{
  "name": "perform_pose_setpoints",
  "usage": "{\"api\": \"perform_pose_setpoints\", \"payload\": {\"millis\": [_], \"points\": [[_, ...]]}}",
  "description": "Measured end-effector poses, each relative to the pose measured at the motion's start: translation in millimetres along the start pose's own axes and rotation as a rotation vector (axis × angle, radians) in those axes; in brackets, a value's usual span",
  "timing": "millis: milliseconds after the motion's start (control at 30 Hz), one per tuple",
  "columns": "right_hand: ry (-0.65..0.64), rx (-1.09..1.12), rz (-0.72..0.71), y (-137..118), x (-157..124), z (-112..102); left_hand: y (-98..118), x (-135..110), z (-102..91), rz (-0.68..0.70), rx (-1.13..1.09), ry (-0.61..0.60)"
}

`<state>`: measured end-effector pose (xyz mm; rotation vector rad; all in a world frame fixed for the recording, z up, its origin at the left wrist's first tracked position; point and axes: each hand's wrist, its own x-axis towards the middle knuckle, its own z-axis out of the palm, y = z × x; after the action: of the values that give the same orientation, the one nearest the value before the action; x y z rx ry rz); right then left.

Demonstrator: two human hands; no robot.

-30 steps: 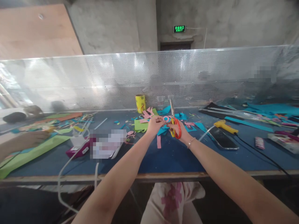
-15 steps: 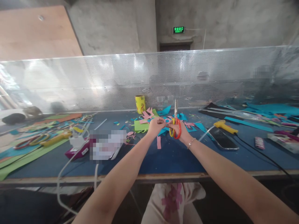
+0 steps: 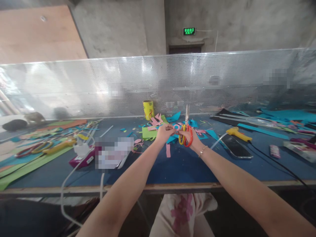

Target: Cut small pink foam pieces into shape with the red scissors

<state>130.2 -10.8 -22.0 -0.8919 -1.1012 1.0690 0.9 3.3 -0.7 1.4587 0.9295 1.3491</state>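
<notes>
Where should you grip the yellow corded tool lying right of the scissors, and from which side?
Grip the yellow corded tool around its yellow body, from above; it lies flat and its black cord trails off rightward.

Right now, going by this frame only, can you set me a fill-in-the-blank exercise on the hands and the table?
1. The right hand holds scissors whose blades point ____.
2. The left hand pinches a small paper piece beside the scissors' yellow and ____ handles.
3. The phone lies on the table to the ____ of both hands.
4. The can by the metal screen is ____.

Missing words: up; red; right; yellow.
</notes>
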Motion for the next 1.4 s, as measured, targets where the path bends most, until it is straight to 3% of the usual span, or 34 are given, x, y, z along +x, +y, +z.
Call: {"api": "perform_pose_setpoints", "payload": {"millis": [133, 433, 667, 967, 1200, 1400], "points": [[-0.031, 0.021, -0.009, 1.1, 0.7, -0.3, -4.5, 3.2, -2.0, 0.023, 0.008, -0.007], [-0.016, -0.333, -0.114, -10.8, -2.8, -0.6, 4.3, -3.9, 3.5, -0.009, -0.006, -0.001], [-0.005, -0.472, -0.193, -15.8, -2.1, -2.4, 4.0, -1.0, -0.1, -0.017, -0.015, -0.035], [-0.028, -0.467, -0.308, -9.2, 6.5, -4.4, 5.4, -2.5, 0.0, -0.095, -0.099, -0.050], [-0.046, -0.472, -0.230, -8.9, 2.8, -6.5, 0.9, -0.7, -0.8, -0.037, -0.142, -0.055], [-0.076, -0.380, -0.139, -9.2, -4.6, -8.0, 1.6, 3.8, -3.8, 0.050, -0.218, 0.125]]}}
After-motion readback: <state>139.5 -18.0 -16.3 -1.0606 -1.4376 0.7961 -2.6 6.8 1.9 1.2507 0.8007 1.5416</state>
